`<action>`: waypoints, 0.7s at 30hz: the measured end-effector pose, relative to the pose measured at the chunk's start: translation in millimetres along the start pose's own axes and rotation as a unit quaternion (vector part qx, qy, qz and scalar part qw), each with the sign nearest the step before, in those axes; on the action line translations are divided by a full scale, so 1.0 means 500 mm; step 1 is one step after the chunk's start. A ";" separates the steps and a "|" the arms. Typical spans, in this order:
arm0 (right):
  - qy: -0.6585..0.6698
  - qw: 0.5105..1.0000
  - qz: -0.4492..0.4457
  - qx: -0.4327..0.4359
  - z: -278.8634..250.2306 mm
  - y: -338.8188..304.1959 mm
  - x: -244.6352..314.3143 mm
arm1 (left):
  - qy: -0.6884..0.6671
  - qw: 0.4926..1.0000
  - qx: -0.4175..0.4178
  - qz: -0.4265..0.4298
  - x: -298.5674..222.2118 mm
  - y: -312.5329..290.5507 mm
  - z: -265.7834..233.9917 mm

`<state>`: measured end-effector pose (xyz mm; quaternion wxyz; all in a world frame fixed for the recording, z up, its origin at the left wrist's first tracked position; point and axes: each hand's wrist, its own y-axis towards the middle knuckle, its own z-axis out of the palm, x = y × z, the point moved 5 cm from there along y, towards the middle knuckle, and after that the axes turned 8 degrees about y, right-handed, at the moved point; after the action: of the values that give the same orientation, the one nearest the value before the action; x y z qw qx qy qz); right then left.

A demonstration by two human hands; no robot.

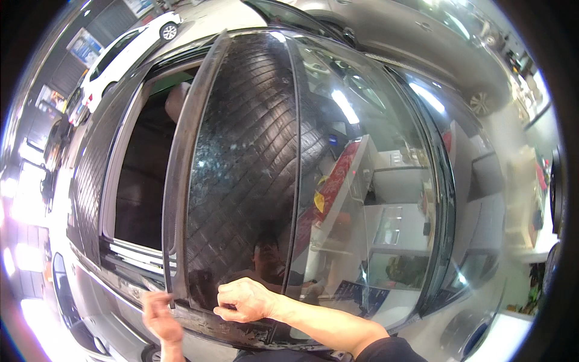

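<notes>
The roof of a dark car spreads below me, with a glossy black front panel (pixel 241 163) marked by dull smears. Behind it gapes an open sunroof (pixel 145 169), bordered on its front side by a raised dark strip (pixel 184 163). My right hand (pixel 244 300) is closed in a fist at the near edge of the front panel; whatever its fingers might hold is hidden. My left hand (pixel 161 320) is beside the strip's near end, fingers curled but smeared by motion. A small dark piece shows at its fingertips, too blurred to identify.
The windshield (pixel 368 199) slopes away on the right, full of reflections. Past the roof's far side stands a grey car (pixel 416 42), and a white car (pixel 129 51) is at the far left. Another grey car (pixel 102 320) is at the lower left.
</notes>
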<state>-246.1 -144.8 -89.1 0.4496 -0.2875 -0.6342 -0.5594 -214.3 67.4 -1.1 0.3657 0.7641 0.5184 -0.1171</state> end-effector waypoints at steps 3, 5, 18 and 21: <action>-0.007 0.999 -0.033 -0.024 -0.004 -0.012 -0.007 | 0.076 0.984 0.157 0.039 -0.120 0.067 0.148; -0.005 0.999 -0.029 -0.019 0.000 -0.015 -0.010 | 0.118 0.971 0.186 0.094 -0.138 0.107 0.216; 0.036 0.998 -0.050 -0.019 -0.002 -0.022 -0.011 | 0.202 0.890 0.278 0.298 -0.231 0.204 0.499; 0.031 0.999 -0.031 -0.006 0.001 -0.022 -0.014 | 0.234 0.875 0.271 0.327 -0.226 0.187 0.523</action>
<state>-252.7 -145.3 -100.4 0.4501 -0.2529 -0.6249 -0.5857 -129.0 -208.4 -81.7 0.0303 0.9642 0.2577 0.0551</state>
